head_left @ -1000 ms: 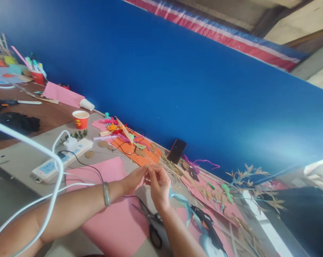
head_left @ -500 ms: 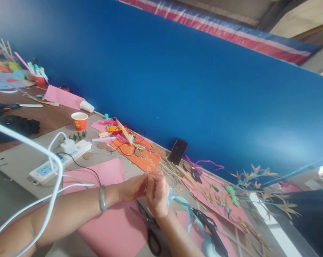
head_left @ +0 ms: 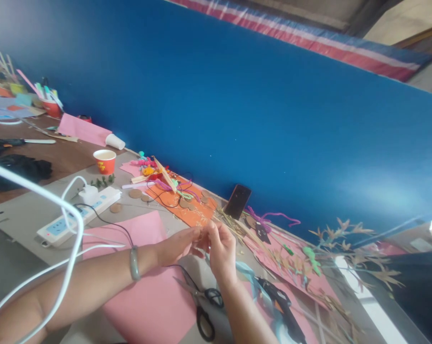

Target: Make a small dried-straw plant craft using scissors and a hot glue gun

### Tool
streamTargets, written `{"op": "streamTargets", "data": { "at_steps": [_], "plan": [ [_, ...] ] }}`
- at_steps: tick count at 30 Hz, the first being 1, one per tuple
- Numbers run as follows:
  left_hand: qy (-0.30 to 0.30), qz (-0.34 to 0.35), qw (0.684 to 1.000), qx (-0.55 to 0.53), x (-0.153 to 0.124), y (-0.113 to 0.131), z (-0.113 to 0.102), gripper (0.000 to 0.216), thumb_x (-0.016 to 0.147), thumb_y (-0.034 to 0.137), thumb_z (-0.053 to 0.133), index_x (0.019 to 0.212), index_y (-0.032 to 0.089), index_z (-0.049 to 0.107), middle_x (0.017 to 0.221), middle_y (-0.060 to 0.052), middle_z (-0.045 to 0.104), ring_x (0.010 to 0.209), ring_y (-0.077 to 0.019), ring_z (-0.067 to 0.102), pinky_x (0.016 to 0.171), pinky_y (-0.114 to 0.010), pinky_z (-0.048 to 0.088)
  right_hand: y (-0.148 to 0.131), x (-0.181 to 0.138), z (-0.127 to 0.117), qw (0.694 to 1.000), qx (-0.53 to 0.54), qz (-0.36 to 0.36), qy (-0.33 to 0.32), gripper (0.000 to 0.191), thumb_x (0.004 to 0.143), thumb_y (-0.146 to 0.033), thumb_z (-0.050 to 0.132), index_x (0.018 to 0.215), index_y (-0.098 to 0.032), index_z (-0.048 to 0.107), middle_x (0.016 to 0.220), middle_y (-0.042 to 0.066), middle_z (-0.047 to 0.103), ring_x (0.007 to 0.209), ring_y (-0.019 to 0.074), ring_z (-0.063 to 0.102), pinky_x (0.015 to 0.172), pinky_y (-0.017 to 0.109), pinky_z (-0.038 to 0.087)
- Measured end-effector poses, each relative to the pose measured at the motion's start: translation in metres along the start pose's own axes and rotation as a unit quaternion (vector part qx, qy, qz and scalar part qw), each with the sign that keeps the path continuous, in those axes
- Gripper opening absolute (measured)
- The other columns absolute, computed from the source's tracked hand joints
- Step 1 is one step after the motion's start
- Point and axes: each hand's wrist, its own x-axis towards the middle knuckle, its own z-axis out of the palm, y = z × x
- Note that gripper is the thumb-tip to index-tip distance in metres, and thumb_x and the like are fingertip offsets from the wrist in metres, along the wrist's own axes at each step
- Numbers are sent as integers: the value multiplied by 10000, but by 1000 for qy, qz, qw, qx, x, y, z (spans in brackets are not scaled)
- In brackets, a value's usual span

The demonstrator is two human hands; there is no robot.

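My left hand point(head_left: 182, 246), with a pale green bangle point(head_left: 134, 263) at its wrist, meets my right hand point(head_left: 223, 248) above the table. The fingertips of both are pinched close together; whatever lies between them is too small to make out. A light blue ribbon point(head_left: 247, 271) runs from behind my right wrist, and a bit of it shows under the right fingers. Black-handled scissors point(head_left: 204, 321) lie below the hands, partly on pink paper point(head_left: 147, 303). To the right of my right forearm rests a black glue gun point(head_left: 284, 308), with ribbon beside it.
A white power strip point(head_left: 79, 215) and a looping white cable point(head_left: 80, 239) are at left, near a red paper cup point(head_left: 104, 162). Orange paper point(head_left: 196, 217) with craft bits lies ahead. A phone point(head_left: 237, 201) leans on the blue wall point(head_left: 237, 110). Dried stalks point(head_left: 344, 239) spread at right.
My hands have come slightly apart from being clasped together, and my right hand has turned and shifted right. More of the scissors' handles shows now.
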Motion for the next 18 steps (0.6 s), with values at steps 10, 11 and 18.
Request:
{"op": "streamTargets", "data": {
  "at_steps": [10,11,18],
  "plan": [
    [208,107,949,213,-1,-8,-13,398,857,524,531,1034,170,565,951,-55,607,865,-172,552,772,-284,431,14,4,-3,984,-147,-103,-14,210,858,-352,594,745,-179,630,615,11,631,570,145,578,594,278,468],
    [217,112,943,227,-2,-8,-13,378,864,507,529,1045,176,559,970,-54,612,882,-175,558,782,-285,434,15,4,-3,976,-180,-119,-3,218,878,-348,566,746,-182,618,619,13,629,577,148,579,608,281,462],
    [235,150,914,296,-4,-8,-14,326,874,450,542,1057,181,555,1034,-68,633,995,-198,570,894,-314,418,19,-2,-3,942,-297,-155,-3,204,942,-319,436,779,-214,501,619,1,581,588,158,562,617,277,425]
  ]
}}
